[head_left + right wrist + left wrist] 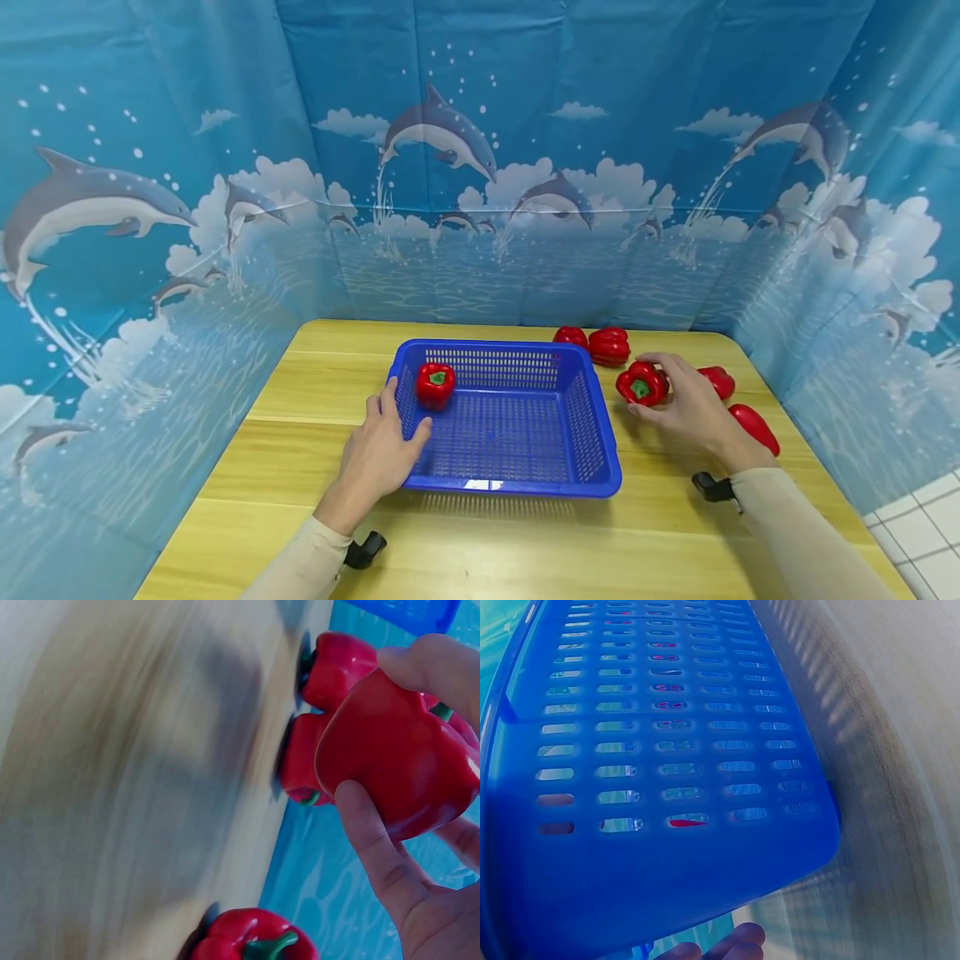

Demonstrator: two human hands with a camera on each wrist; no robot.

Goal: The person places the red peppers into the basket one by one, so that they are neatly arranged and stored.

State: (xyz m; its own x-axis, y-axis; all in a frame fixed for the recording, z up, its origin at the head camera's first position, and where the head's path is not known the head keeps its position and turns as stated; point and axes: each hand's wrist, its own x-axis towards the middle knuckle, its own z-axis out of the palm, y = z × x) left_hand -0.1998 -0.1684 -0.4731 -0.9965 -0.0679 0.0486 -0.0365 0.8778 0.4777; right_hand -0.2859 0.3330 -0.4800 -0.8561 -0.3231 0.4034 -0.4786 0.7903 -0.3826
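My right hand [686, 404] grips a red bell pepper [642, 384] between thumb and fingers, to the right of a blue plastic basket [517, 486]. In the right wrist view the held pepper [397, 754] is off the table. My left hand [382, 446] rests at the basket's left rim, thumb over the inner side and fingers along the outside. One red bell pepper [435, 385] sits inside the basket at its back left. In the left wrist view the slotted basket wall [652, 877] fills most of the picture, with fingertips [746, 935] below it.
Two bell peppers [609, 346] lie behind the basket's back right corner. Two more red peppers [753, 428] lie beyond my right hand near the table's right edge. A blue dolphin-print curtain [480, 275] borders the wooden table [525, 550].
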